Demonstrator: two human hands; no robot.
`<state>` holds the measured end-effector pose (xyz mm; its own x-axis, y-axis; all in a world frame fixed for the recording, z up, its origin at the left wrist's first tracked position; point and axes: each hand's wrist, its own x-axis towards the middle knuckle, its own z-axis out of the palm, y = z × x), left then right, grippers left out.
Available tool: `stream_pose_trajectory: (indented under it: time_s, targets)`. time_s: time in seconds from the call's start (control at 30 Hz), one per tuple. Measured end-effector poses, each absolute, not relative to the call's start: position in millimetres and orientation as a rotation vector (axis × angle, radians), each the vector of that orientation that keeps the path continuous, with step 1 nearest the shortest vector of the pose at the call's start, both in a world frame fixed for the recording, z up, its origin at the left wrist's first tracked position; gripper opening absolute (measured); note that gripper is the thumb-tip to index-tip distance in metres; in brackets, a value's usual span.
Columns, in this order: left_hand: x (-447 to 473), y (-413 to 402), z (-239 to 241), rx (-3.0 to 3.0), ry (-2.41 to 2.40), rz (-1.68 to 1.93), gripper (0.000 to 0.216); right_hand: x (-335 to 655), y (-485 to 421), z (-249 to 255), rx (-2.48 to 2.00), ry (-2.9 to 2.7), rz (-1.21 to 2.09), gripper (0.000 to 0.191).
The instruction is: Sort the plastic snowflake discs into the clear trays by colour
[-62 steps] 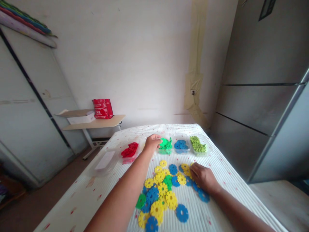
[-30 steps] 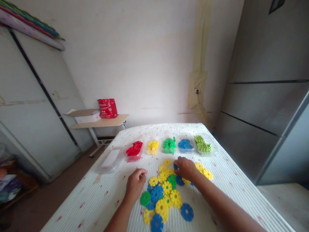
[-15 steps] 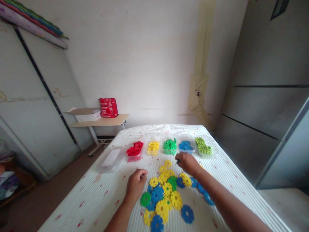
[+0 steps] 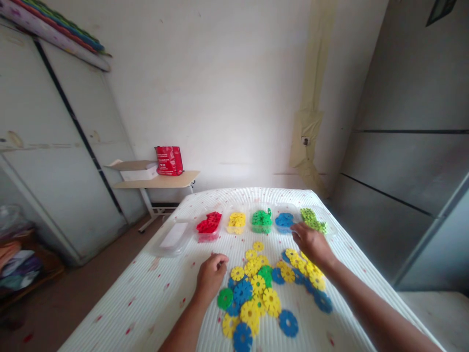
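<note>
A pile of flat toothed plastic discs (image 4: 257, 286) in yellow, blue and green lies on a white ribbed bed cover (image 4: 154, 293). Beyond it stands a row of clear trays: red (image 4: 208, 226), yellow (image 4: 237, 222), green (image 4: 261, 220), blue (image 4: 284, 221) and lime pieces (image 4: 313, 221). My left hand (image 4: 210, 276) rests curled at the pile's left edge, beside a yellow disc (image 4: 237, 273). My right hand (image 4: 311, 244) reaches out with its fingers together just short of the blue tray; what they pinch is hidden.
A clear tray (image 4: 172, 238) with a white sheet in it sits left of the red one. A side table (image 4: 157, 182) with a red bag (image 4: 169, 160) and a box stands by the wall. Grey cabinet (image 4: 403, 171) to the right; floor drops off left.
My right hand rose from the pile's middle, pinching a dark blue piece, and moved forward and right to the blue tray. My left hand came back earlier from the trays and now stays still.
</note>
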<state>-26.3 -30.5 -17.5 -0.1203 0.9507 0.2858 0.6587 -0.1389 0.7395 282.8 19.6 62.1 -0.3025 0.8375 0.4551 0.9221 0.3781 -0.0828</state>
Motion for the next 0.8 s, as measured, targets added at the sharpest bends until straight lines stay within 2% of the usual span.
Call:
stream_pose_trajectory:
  time_s: [0.23, 0.47, 0.63, 0.8]
  targets:
    - [-19.1, -38.2, -8.0, 1.881, 1.774, 0.98, 0.018, 324.0, -13.3, 13.0, -1.486, -2.268, -0.367, 0.033]
    - [-9.6, -48.7, 3.0, 2.03, 1.81, 0.764, 0.02, 323.7, -8.7, 4.3, -1.527, -2.219, -0.34, 0.033]
    - [-11.0, -46.9, -5.9, 1.997, 1.737, 0.857, 0.014, 319.7, -8.8, 3.4, -1.52, -2.233, -0.308, 0.033]
    - [-8.3, -33.6, -11.5, 1.679, 1.561, 1.088, 0.007, 319.7, -8.9, 2.1, -1.501, -2.24, -0.306, 0.033]
